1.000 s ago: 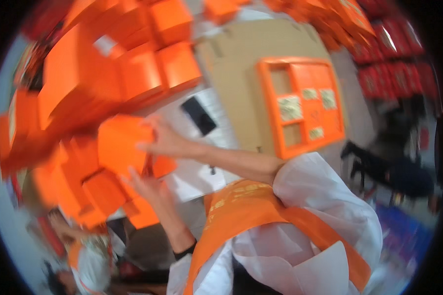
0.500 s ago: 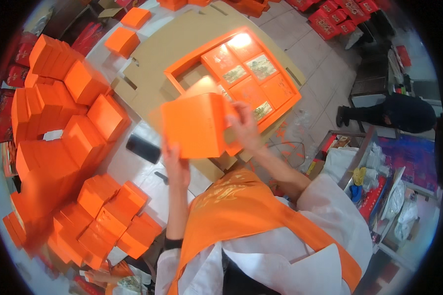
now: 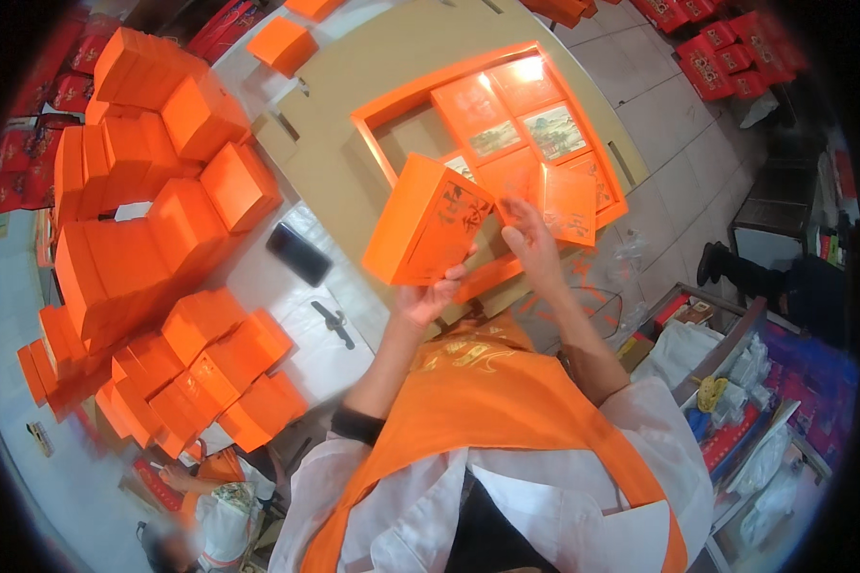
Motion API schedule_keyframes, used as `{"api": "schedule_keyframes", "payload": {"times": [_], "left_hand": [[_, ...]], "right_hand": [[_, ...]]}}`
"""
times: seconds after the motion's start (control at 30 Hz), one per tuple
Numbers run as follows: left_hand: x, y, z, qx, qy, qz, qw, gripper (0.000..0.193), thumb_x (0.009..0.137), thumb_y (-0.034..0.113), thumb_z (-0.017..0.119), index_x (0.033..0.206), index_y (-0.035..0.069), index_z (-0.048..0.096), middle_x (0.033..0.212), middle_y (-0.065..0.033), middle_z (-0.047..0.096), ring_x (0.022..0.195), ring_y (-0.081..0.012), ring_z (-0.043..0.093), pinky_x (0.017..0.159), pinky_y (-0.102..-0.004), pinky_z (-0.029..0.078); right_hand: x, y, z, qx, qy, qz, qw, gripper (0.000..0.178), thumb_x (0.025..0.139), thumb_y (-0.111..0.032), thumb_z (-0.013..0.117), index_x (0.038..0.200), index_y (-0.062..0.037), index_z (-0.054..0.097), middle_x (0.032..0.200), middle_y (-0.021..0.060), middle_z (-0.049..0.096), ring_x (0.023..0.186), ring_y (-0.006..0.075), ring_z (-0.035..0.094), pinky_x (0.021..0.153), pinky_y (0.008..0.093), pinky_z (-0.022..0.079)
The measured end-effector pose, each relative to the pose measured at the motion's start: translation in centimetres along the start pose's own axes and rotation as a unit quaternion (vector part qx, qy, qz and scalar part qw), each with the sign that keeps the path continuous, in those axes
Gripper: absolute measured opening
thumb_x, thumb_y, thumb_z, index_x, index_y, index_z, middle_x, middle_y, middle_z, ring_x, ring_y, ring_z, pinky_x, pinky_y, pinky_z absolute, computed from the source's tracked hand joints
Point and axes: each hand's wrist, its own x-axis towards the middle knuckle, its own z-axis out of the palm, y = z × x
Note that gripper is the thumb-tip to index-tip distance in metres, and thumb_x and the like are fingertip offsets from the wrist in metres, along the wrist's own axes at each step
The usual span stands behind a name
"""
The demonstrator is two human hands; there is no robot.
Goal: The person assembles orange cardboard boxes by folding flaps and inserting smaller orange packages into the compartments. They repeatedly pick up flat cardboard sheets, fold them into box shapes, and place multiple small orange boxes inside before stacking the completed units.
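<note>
My left hand (image 3: 435,294) is closed under a bright orange box (image 3: 401,229), which is tilted and shows dark lettering on its side. My right hand (image 3: 533,246) is just to the right of that box with its fingers curled. Against those fingers is a flat-faced orange piece (image 3: 571,202) with gold-toned lettering. It overlaps the near right rim of a tray, and the hand seems to grip its edge, though the contact is partly hidden. The orange tray (image 3: 406,100) beyond holds several orange boxes with landscape pictures (image 3: 556,132), and its far left compartment shows a bare brown bottom.
The tray lies on a brown cardboard sheet (image 3: 339,115). Stacks of orange boxes (image 3: 153,229) fill the left, beside a black phone (image 3: 298,254) and a dark tool (image 3: 333,325) on the white table. A cluttered crate (image 3: 717,382) stands at right. Another person (image 3: 225,516) is at lower left.
The box has turned so that its lettered side shows. Both hands have shifted right, and my right hand has moved off the box's side. The lettered orange piece now covers the tray's near corner.
</note>
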Motion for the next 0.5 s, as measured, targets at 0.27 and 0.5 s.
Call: {"api": "schedule_keyframes", "payload": {"times": [0.27,0.5], "left_hand": [[0.5,0.7,0.5,0.053,0.104,0.007,0.993,0.053,0.091,0.035,0.041,0.128,-0.001,0.03,0.121,-0.0285,0.04,0.077,-0.0209,0.053,0.048,-0.0196,0.049],[-0.9,4.9,-2.2,0.083,0.264,0.186,0.943,0.035,0.09,0.028,0.046,0.11,-0.001,0.044,0.112,-0.0211,0.049,0.089,-0.0243,0.057,0.07,-0.0272,0.053]], "right_hand": [[3.8,0.7,2.5,0.342,-0.129,0.285,0.886,0.044,0.085,-0.028,0.058,0.121,-0.0073,0.042,0.11,0.0055,0.053,0.103,0.0157,0.05,0.089,0.0316,0.041],[11.0,7.0,7.0,0.429,0.073,0.373,0.819,0.024,0.08,-0.027,0.065,0.094,-0.012,0.053,0.076,0.0,0.048,0.059,0.0102,0.043,0.045,0.0238,0.037]]}}
